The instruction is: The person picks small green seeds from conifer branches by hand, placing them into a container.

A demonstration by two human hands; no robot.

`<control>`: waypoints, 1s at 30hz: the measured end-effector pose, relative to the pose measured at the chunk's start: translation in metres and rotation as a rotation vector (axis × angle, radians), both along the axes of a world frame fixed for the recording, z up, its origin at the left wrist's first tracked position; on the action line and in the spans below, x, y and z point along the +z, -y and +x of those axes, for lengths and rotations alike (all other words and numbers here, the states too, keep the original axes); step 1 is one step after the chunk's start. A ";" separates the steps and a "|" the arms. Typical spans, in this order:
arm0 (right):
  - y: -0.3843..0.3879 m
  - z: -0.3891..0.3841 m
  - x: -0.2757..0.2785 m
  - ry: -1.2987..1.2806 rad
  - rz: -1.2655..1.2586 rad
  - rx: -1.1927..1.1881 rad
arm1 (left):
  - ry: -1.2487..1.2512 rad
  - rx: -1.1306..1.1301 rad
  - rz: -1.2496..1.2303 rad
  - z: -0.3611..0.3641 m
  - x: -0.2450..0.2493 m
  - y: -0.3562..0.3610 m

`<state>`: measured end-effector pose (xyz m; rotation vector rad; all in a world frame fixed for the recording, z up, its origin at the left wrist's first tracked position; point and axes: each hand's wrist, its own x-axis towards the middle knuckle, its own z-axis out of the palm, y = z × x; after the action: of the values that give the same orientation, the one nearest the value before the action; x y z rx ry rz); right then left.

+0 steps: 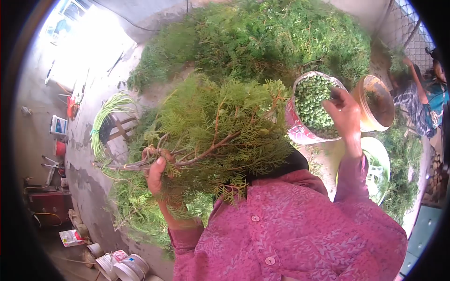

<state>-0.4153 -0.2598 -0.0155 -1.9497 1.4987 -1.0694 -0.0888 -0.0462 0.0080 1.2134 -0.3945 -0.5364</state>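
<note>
My left hand (157,175) is closed around the woody stems of a leafy cypress-like branch (220,122). Its feathery green sprays spread to the right, in front of my chest. Over the rim of a bucket (294,126) at the right hovers my right hand (347,114), its thumb and fingers bent and apart, with nothing visible between them. Small green cones or berries (311,100) fill that bucket nearly to the top.
Cut greenery (262,37) lies heaped behind the branch. Beside the bucket stands a yellowish tub (372,103), with a pale green basket (377,164) nearer me. A bundle of green stems (101,126) is at left; another person (422,98) sits far right. White containers (124,267) stand lower left.
</note>
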 end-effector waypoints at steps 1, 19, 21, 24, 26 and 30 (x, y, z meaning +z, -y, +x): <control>-0.011 0.011 0.006 0.336 0.192 0.137 | -0.057 -0.017 0.004 0.002 0.000 -0.002; -0.050 0.101 0.009 -0.173 -0.207 0.619 | 0.045 -0.046 0.121 -0.001 0.003 -0.006; -0.047 0.097 0.009 -0.153 -0.241 0.638 | 0.132 0.132 0.133 -0.010 0.007 0.003; -0.035 0.086 0.016 0.095 0.233 0.761 | 0.026 -0.015 0.081 -0.006 0.007 -0.004; -0.030 0.083 0.013 0.450 0.767 0.860 | -0.016 -0.054 0.094 0.001 0.004 -0.008; -0.017 0.075 0.014 0.559 1.100 0.985 | 0.069 -0.021 -0.042 -0.003 0.002 0.001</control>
<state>-0.3400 -0.2426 -0.0015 -1.1275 0.4351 -0.1732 -0.0916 -0.0470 0.0096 1.1906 -0.4758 -0.5031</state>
